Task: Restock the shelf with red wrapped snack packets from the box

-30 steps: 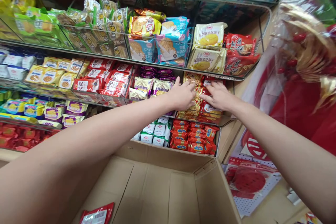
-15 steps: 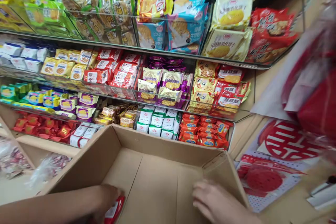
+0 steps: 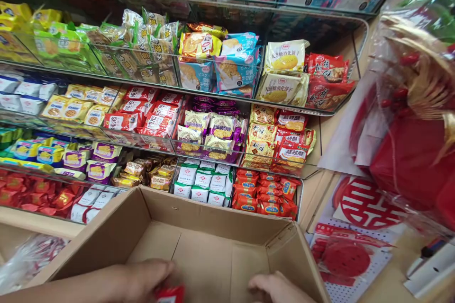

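Observation:
A brown cardboard box stands in front of me with both hands inside it. My left hand is closed at the box's left side, fingers around a red packet with a pale label. Only the packet's upper end shows; the rest is cut off by the frame's lower edge. On the right side, my right hand hovers over the box floor near the right wall. Its fingers are apart and slightly bent, and nothing shows between them.
Glass-fronted shelves of wrapped biscuits rise beyond the box. White-green packets and orange-red packets lie just behind its far wall. Red decorations in clear plastic are at right; a clear plastic bag lies at left.
The view has tilted upward, showing a higher shelf and less of the box. My left hand has moved rightward within the box with the red packet. My right hand sits lower in view.

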### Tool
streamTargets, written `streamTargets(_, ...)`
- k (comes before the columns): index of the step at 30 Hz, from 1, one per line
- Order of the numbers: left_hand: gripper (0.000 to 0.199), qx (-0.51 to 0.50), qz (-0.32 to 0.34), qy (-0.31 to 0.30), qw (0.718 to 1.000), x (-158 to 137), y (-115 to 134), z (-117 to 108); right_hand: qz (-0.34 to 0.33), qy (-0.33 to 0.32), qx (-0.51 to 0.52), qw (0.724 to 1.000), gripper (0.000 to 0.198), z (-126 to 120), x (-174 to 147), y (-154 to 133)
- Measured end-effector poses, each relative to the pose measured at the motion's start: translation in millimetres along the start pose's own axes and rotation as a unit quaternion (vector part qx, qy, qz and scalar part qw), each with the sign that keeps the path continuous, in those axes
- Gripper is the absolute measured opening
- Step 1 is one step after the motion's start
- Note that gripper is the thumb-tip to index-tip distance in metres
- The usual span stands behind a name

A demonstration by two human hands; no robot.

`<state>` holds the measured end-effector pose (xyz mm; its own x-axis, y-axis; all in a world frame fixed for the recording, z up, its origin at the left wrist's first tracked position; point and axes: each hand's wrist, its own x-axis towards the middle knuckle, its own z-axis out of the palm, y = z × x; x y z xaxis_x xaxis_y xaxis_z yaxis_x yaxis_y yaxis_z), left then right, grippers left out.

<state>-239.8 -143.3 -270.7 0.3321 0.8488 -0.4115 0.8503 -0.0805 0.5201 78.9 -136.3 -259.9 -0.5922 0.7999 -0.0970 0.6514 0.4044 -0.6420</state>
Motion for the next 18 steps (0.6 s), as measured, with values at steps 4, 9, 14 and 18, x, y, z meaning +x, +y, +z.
streamTargets(4, 0.035, -0.272, 0.167, 0.064, 0.946, 9.8, 92.6, -33.5, 0.016, 0.155, 0.223, 0.962, 0.045, -21.4, 9.1, -45.1)
streamTargets(9, 0.041, -0.555, 0.2, 0.193, 0.784, 27.6, 176.4, -39.1, 0.022, 0.383, 0.334, 0.861, 0.038, -42.5, 29.7, -64.8)
streamTargets(14, 0.036, -0.65, 0.176, 0.255, 0.694, 42.1, 195.0, -28.1, 0.016, 0.465, 0.357, 0.81, 0.037, -42.1, 36.3, -61.6)
streamTargets(18, 0.039, -0.606, 0.179, 0.337, 0.698, 56.5, 191.7, -28.1, 0.053, 0.462, 0.312, 0.829, 0.041, -38.6, 30.8, -66.4)
